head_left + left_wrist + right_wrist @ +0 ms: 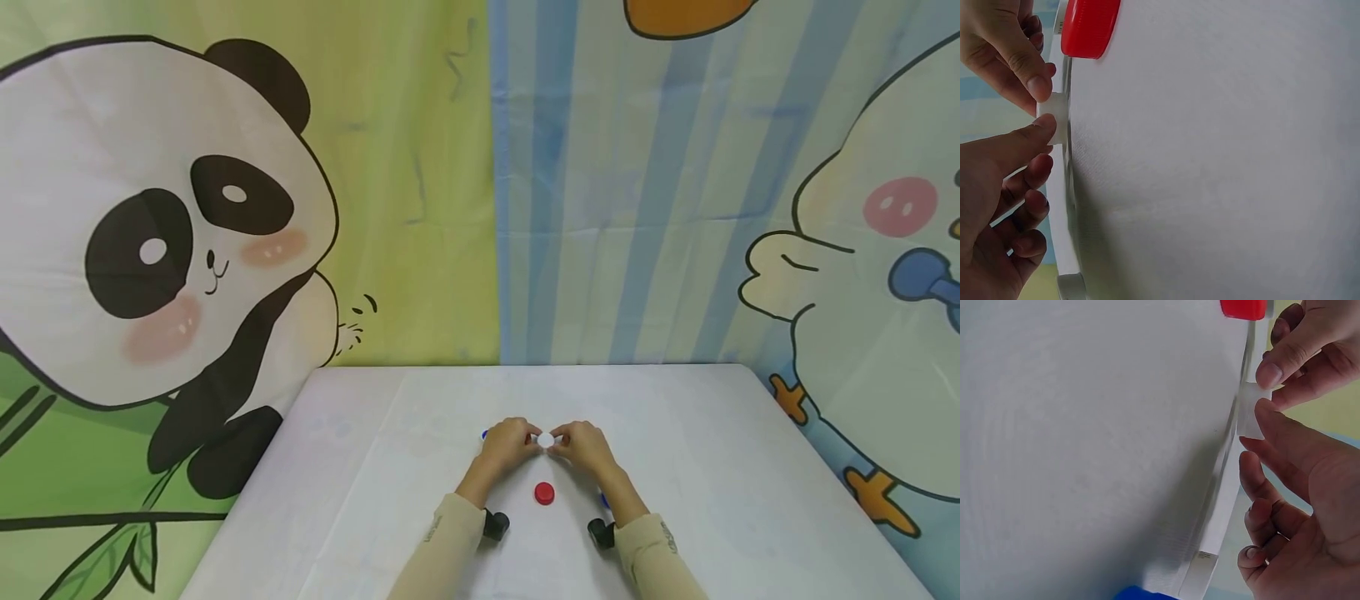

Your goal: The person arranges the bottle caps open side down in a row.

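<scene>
A small round white bottle cap [545,440] is pinched between both hands over the middle of the table. My left hand [510,442] grips its left side with thumb and fingertips, and my right hand [582,446] grips the opposite side. From the left wrist view, the thumbs press on the front of the white cap [1060,119] while the other fingers of the left hand [997,187] curl loosely below. Close over the tabletop, the cap also shows in the right wrist view. A red bottle cap [544,493] with a ridged side lies nearer, between the forearms.
The white-covered table [375,500] reaches back to printed curtains. Part of a blue object [484,434] peeks out behind the left hand, and another blue piece [604,499] sits beside the right forearm, partly hidden. Black wrist cameras stick out inward from both sleeves.
</scene>
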`<action>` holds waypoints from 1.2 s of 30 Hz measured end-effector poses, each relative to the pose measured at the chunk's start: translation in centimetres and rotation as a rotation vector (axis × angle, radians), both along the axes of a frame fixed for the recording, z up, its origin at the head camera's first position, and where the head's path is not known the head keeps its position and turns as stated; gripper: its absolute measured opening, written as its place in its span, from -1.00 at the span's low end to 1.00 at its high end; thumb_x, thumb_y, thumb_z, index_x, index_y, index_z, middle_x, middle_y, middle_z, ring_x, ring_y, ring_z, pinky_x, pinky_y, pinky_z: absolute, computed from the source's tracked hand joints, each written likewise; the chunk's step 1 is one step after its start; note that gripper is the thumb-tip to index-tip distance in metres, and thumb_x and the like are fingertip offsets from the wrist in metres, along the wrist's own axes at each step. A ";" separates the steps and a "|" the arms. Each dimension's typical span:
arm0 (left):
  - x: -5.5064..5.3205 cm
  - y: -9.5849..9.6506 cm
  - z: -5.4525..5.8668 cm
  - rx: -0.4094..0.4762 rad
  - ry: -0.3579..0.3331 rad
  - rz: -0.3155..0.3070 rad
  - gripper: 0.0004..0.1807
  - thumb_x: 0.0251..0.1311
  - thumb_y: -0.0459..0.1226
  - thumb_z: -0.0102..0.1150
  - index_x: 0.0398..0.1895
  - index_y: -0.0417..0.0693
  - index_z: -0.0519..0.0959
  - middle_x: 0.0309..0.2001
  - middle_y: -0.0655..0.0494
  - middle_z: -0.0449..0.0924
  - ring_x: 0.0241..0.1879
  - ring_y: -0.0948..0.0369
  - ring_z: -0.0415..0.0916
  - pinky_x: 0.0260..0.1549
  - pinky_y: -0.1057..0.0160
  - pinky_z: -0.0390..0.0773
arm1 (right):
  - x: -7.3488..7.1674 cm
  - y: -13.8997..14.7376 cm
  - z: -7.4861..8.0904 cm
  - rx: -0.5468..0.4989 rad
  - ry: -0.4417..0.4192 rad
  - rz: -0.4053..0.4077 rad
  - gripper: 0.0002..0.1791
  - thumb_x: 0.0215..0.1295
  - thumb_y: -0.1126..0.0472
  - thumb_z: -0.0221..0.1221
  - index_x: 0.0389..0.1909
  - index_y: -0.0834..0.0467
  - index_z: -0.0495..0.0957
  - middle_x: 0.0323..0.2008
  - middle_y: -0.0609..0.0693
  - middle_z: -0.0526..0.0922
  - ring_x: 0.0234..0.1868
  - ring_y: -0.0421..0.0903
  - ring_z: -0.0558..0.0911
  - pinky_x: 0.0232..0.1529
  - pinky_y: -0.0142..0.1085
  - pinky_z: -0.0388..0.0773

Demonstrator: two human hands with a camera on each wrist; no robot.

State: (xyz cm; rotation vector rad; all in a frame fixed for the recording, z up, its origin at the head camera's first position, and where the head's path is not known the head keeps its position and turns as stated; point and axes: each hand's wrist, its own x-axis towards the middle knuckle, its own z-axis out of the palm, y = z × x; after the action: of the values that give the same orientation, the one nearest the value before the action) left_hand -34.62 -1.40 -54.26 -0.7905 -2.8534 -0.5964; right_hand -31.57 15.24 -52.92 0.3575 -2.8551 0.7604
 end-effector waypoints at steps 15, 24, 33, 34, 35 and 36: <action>-0.1 1.6 1.6 0.035 -0.006 -0.029 -0.46 -0.06 -0.01 0.28 0.07 0.10 0.50 -0.63 0.36 0.34 -0.63 0.40 0.24 -0.67 0.45 0.23 | 0.7 2.5 0.5 -0.028 -0.045 -0.035 -0.60 -0.07 0.17 0.34 -0.13 0.17 0.60 -0.58 -0.09 0.52 -0.51 -0.16 0.39 -0.39 -0.24 0.36; 0.2 5.2 2.4 -0.094 0.094 0.003 -0.60 -0.03 0.07 0.22 -0.09 0.21 0.60 -0.51 0.30 0.51 -0.49 0.35 0.41 -0.62 0.44 0.35 | 1.8 6.0 0.6 -0.120 -0.046 -0.180 -0.60 0.00 0.21 0.28 -0.07 0.19 0.56 -0.52 -0.04 0.54 -0.56 -0.14 0.35 -0.50 -0.31 0.27; 1.3 8.8 1.3 -0.349 0.203 0.103 -0.58 -0.11 0.22 0.17 -0.16 0.36 0.62 -0.31 0.25 0.54 -0.30 0.25 0.38 -0.36 0.35 0.40 | 2.2 7.2 0.3 -0.091 -0.039 -0.272 -0.59 -0.05 0.26 0.28 -0.07 0.17 0.57 -0.48 -0.01 0.58 -0.54 -0.12 0.38 -0.44 -0.26 0.24; 1.5 9.1 1.3 -0.359 0.199 0.102 -0.58 -0.11 0.22 0.17 -0.16 0.37 0.61 -0.32 0.25 0.54 -0.31 0.25 0.37 -0.37 0.35 0.39 | 2.3 7.3 0.3 -0.089 -0.052 -0.274 -0.58 -0.05 0.26 0.28 -0.07 0.18 0.56 -0.47 -0.01 0.58 -0.53 -0.12 0.39 -0.43 -0.24 0.26; 1.6 9.3 1.3 -0.372 0.189 0.096 -0.58 -0.10 0.23 0.15 -0.15 0.37 0.61 -0.32 0.24 0.53 -0.32 0.25 0.37 -0.38 0.36 0.39 | 2.3 7.4 0.3 -0.088 -0.065 -0.274 -0.59 -0.05 0.26 0.27 -0.08 0.19 0.56 -0.47 -0.01 0.58 -0.52 -0.11 0.40 -0.42 -0.22 0.26; 1.7 9.5 1.3 -0.383 0.176 0.089 -0.57 -0.09 0.23 0.14 -0.14 0.37 0.60 -0.33 0.24 0.53 -0.33 0.25 0.36 -0.39 0.36 0.38 | 2.3 7.4 0.2 -0.086 -0.074 -0.276 -0.59 -0.06 0.26 0.27 -0.08 0.19 0.57 -0.46 0.00 0.58 -0.51 -0.10 0.41 -0.39 -0.20 0.26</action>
State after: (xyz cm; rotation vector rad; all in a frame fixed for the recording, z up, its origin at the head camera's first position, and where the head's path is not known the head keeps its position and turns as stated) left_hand -32.90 8.10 -52.97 -0.7152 -2.8515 0.0353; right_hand -29.22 22.63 -52.71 -0.0768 -2.8427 0.8512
